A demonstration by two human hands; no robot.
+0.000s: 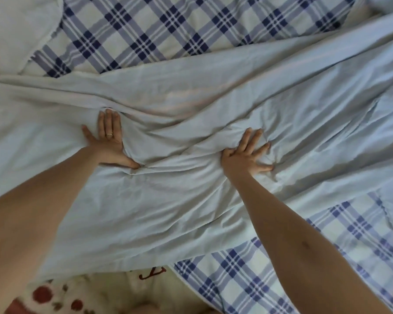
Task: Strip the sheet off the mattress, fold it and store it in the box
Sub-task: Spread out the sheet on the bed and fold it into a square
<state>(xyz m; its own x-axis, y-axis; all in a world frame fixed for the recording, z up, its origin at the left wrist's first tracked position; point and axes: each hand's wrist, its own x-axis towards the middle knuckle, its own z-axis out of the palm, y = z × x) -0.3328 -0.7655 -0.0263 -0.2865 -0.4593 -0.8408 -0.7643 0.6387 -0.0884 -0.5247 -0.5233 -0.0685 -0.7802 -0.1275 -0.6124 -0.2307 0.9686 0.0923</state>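
Observation:
A pale blue sheet (191, 200) lies in a wide, wrinkled band across the bed, from the left edge up to the far right. My left hand (109, 141) presses flat on it left of centre, fingers straight and thumb spread toward a ridge of bunched cloth. My right hand (245, 155) rests on the sheet right of centre with fingers spread, and folds gather around its fingertips. Neither hand grips the cloth. No box is in view.
A blue-and-white plaid cover (145, 30) lies under the sheet, showing at the top and at the lower right. A white cloth (21, 26) sits at the top left. A white garment with red spots (61, 295) shows at the bottom edge.

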